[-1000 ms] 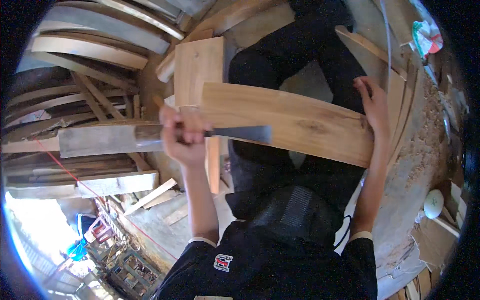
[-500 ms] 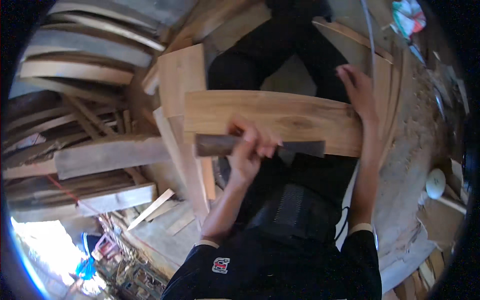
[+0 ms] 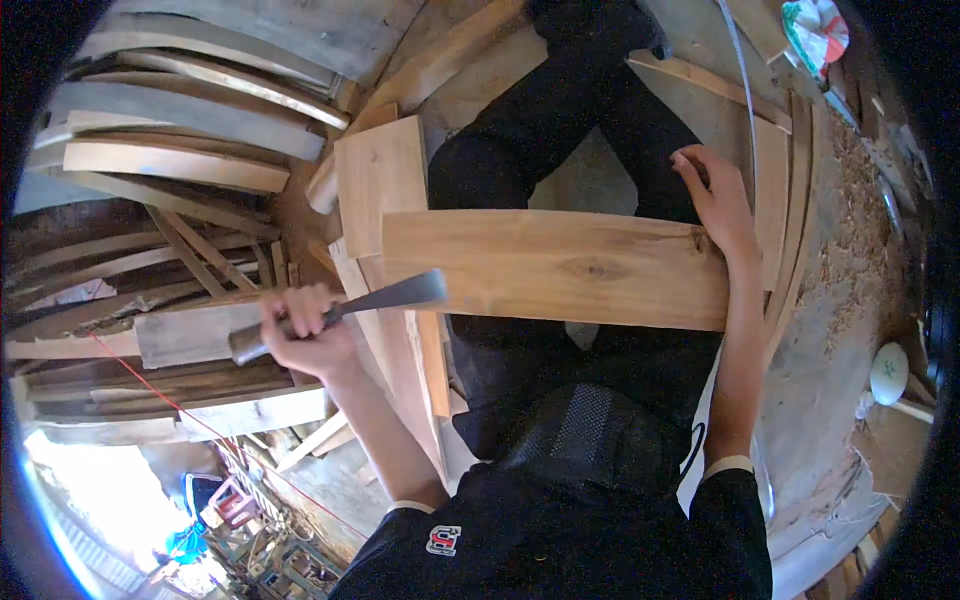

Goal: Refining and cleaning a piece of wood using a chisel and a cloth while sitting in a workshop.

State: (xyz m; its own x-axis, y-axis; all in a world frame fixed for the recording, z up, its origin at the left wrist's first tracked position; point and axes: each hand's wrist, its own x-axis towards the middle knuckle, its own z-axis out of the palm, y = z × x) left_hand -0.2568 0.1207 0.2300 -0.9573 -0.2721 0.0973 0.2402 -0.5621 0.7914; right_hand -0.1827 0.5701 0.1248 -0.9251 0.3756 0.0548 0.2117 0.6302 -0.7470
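In my left hand [image 3: 312,335] is the handle of a chisel [image 3: 385,298], a dark tool whose blade flares toward its end. The fingers wrap round the handle, and the blade points right, over the left end of a wooden board [image 3: 540,262]. That board lies flat across my legs, light brown with a dark knot right of its middle. Beyond its far right corner is my right hand [image 3: 715,195], beside my leg, loosely curved and holding nothing. My right forearm passes along the board's right end.
Stacked planks [image 3: 180,165] fill the left side. Another board [image 3: 380,180] lies beyond my board's left end. Long strips [image 3: 790,200] lie at the right, near wood shavings [image 3: 845,290]. A white rounded object [image 3: 888,374] sits at the far right, and a red cord [image 3: 180,405] crosses lower left.
My left hand has swung left with the chisel, off the board's middle, and the blade now tilts up to the right. My right hand has stayed about where it was.
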